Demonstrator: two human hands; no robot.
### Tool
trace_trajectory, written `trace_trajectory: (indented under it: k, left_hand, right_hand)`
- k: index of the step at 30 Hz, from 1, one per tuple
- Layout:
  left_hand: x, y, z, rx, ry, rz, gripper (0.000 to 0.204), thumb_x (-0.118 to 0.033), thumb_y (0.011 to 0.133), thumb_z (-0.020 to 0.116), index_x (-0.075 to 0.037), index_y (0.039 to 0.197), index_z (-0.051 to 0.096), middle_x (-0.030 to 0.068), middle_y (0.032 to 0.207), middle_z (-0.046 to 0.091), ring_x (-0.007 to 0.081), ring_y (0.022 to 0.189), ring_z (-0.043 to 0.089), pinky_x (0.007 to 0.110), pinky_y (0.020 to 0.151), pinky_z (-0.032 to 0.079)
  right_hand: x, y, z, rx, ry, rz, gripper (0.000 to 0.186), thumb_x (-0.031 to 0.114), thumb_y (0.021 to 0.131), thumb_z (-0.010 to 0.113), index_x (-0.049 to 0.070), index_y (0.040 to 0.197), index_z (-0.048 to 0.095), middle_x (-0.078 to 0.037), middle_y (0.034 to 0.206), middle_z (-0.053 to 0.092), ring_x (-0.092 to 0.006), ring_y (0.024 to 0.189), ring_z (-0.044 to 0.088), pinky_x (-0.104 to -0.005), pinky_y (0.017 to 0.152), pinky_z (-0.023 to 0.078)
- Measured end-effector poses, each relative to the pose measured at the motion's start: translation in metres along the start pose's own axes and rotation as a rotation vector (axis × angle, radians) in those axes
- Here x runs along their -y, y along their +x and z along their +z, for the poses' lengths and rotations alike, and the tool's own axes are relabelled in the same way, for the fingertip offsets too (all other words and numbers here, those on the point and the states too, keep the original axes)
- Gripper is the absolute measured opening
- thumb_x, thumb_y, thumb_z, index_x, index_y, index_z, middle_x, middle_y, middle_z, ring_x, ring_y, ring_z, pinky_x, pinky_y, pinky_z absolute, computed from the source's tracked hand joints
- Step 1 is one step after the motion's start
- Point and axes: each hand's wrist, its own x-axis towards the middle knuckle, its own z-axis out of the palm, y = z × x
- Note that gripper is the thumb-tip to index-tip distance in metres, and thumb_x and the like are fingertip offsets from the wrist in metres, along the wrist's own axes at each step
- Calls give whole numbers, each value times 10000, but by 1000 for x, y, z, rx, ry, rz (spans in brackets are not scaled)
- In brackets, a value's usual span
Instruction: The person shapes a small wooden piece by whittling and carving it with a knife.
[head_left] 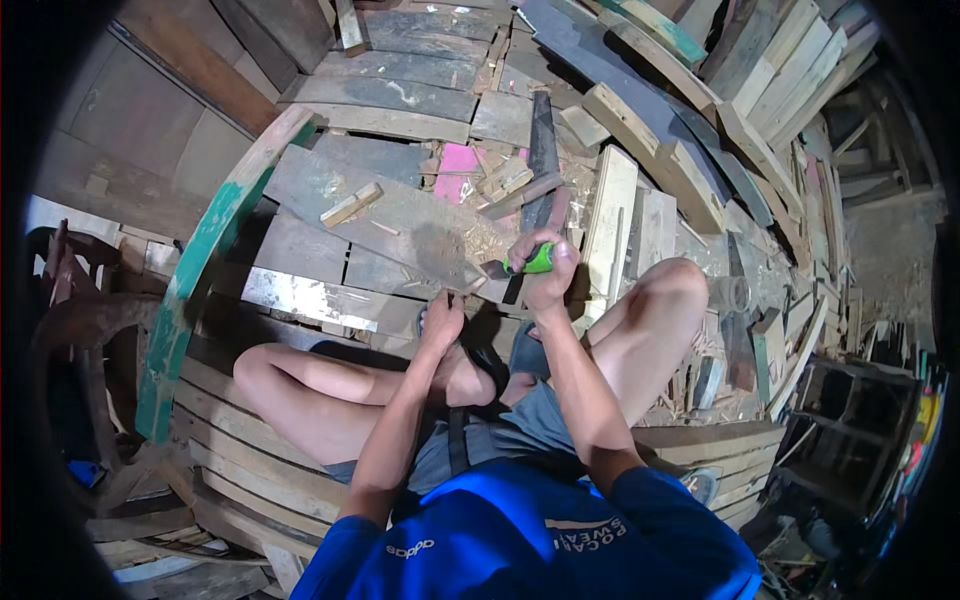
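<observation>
My right hand (pixel 546 268) is wrapped round the bright green handle of a short tool (pixel 538 259). A dark metal end of it points left, low over the planks; its exact kind is hard to make out. To the left, my left hand (pixel 443 318) is closed, fingertips pressed together close to the wooden floor, just in front of my foot. Whatever it pinches is too small or hidden to name. Wood shavings (pixel 483 243) lie scattered just beyond both hands. A small wood block (pixel 351 203) rests on the planks farther off to the left.
A long board with worn green paint (pixel 205 245) curves along the left. Past the tool, a dark bar (pixel 541 150) and wood offcuts (pixel 505 178) lie near a pink patch (pixel 457 172). Thick timber beams (pixel 650 150) are piled at the right. A shelf (pixel 850 420) stands at the lower right.
</observation>
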Motion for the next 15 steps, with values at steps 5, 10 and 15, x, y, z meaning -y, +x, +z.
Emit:
trace_trajectory:
  k: [5,10,15]
  left_hand:
    - [-3,1,-5,107,115,82,423,-303,912,459,11,1182,543,308,1120,580,448,1121,515,482,959,389]
    - [-8,-2,-8,229,215,-58,529,-324,908,474,7,1315,405,341,1287,450,504,1222,396,543,1019,301]
    - [-19,-11,-6,127,207,-89,571,-392,926,443,6,1329,373,368,1303,410,499,1230,392,494,1041,297]
  right_hand:
    - [0,0,3,44,-53,-24,505,449,887,508,-22,709,475,-105,623,489,-168,525,470,-296,507,397]
    - [4,1,1,107,-90,-20,404,350,859,567,-28,727,517,-77,660,523,-142,583,492,-278,546,394]
    - [-1,0,-2,197,-260,-51,459,407,835,582,-31,717,512,-78,658,523,-150,597,493,-291,562,387]
